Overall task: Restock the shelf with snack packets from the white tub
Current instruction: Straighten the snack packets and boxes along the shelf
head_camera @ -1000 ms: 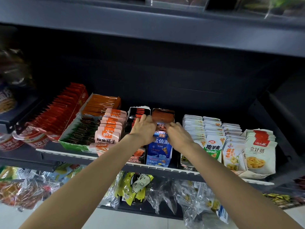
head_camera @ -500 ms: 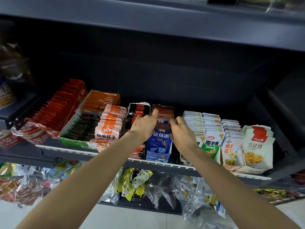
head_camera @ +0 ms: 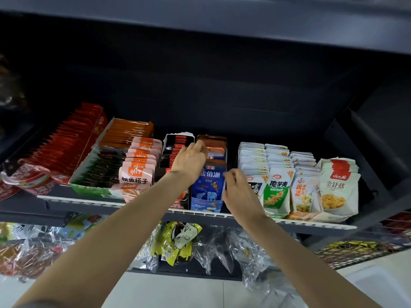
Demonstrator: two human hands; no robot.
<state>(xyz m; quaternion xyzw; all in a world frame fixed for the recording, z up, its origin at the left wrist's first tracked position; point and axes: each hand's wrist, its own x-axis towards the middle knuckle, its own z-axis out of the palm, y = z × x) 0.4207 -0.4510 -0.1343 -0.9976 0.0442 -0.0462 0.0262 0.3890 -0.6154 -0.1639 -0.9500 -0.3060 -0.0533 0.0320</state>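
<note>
A blue display box of snack packets (head_camera: 209,185) stands in the middle of the dark shelf (head_camera: 89,200), its row of blue and brown packets running back. My left hand (head_camera: 189,161) reaches over the row, fingertips touching the packet tops near the back. My right hand (head_camera: 238,190) hovers by the box's right front edge with fingers loosely curled, and I see nothing in it. A white tub (head_camera: 375,287) shows blurred on the floor at the lower right.
Left of the box stand black-red packets (head_camera: 175,150), pink packets (head_camera: 140,165), a green carton (head_camera: 97,172) and red packets (head_camera: 60,147). White pouches (head_camera: 275,172) and yellow-print pouches (head_camera: 338,187) fill the right. Clear-wrapped goods (head_camera: 178,241) hang below. Another shelf board hangs overhead.
My right hand has drawn back from the packet tops, down and right to the box's front edge. My left hand has stayed on the row, fingers reaching a little further back.
</note>
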